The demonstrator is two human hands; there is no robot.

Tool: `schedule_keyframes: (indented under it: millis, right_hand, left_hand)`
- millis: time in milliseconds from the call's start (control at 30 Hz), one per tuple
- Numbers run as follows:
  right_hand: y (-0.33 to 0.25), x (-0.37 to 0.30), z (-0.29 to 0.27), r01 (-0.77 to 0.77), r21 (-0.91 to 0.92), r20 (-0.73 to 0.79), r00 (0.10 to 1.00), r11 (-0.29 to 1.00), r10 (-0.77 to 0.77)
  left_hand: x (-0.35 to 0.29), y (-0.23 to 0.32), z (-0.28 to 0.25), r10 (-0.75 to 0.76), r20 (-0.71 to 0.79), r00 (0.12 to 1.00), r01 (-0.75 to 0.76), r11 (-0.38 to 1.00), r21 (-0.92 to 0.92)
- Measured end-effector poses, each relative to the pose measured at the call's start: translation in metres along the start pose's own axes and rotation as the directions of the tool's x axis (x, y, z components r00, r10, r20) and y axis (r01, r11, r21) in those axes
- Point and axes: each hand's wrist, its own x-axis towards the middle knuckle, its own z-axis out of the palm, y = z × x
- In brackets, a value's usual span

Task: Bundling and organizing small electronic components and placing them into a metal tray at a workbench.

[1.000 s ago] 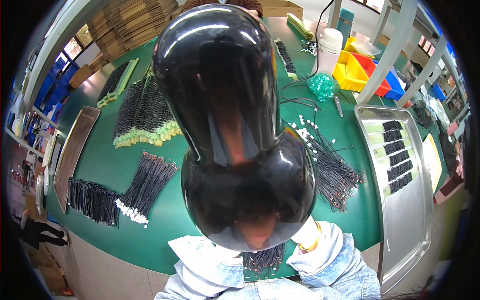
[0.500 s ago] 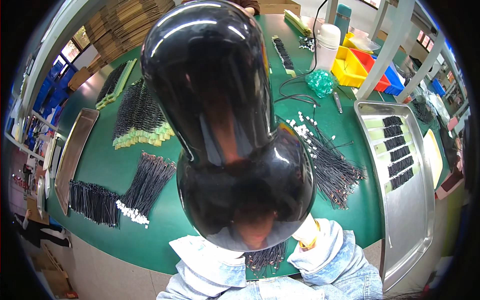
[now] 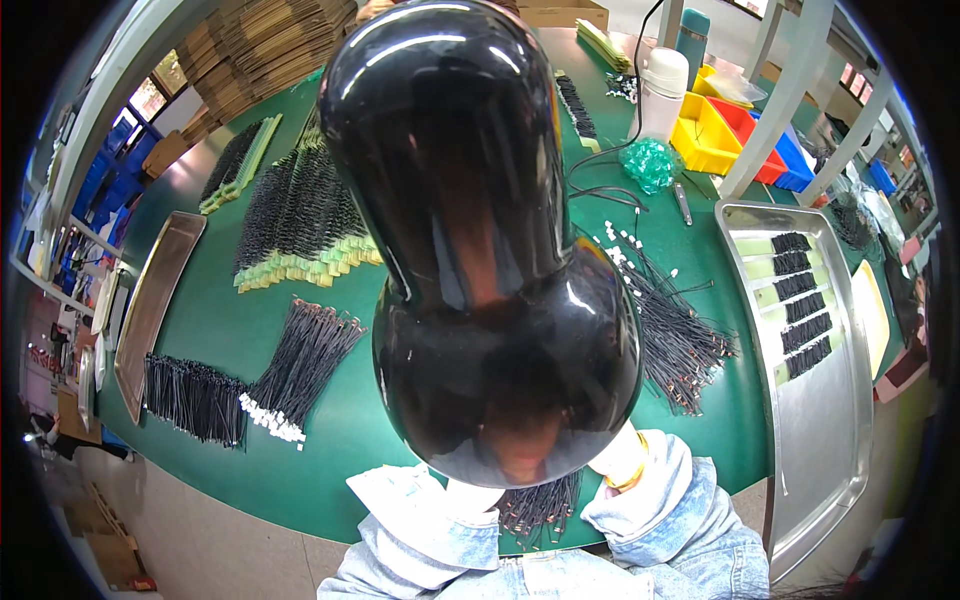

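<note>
A large glossy black rounded object (image 3: 470,240) fills the middle of the head view and hides most of both hands. At its lower edge only the wrist of my left hand (image 3: 470,496) shows, coming out of a pale denim sleeve. My right hand (image 3: 620,458) is visible just at the wrist, with a yellow band around it; its fingers are covered. Between my sleeves lies a bundle of short black wires (image 3: 540,512) with coppery ends, nearest to both hands. Whether either hand holds anything cannot be made out.
On the green table (image 3: 330,480) lie black wires with white connectors (image 3: 305,350), a second wire pile (image 3: 680,340) and rows of black pieces on pale-green strips (image 3: 300,220). Metal trays (image 3: 825,430) flank both sides. Coloured bins (image 3: 705,135) and a white bottle (image 3: 660,95) stand far right.
The whole view has shifted slightly, with the table things and the black object appearing further right. My sleeves stay nearly in place, and the bundle between them shows a little more.
</note>
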Motion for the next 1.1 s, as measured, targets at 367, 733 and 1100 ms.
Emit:
schedule_keyframes:
  millis: [367,733,1100]
  right_hand:
    - [-0.019,-0.008,0.006,0.106,-0.029,-0.048,0.993,0.994,-0.107]
    - [-0.057,-0.019,0.018,0.153,0.195,-0.011,0.988,0.969,-0.154]
    - [-0.074,-0.016,0.009,0.04,0.086,0.085,0.995,0.996,-0.047]
  left_hand:
    - [0.006,-0.008,-0.004,-0.015,0.026,1.0,0.013,0.998,0.064]
    - [0.008,-0.013,-0.008,-0.029,0.043,0.999,0.023,0.992,0.125]
    - [0.006,-0.02,-0.014,-0.058,0.033,0.998,0.051,0.981,0.19]
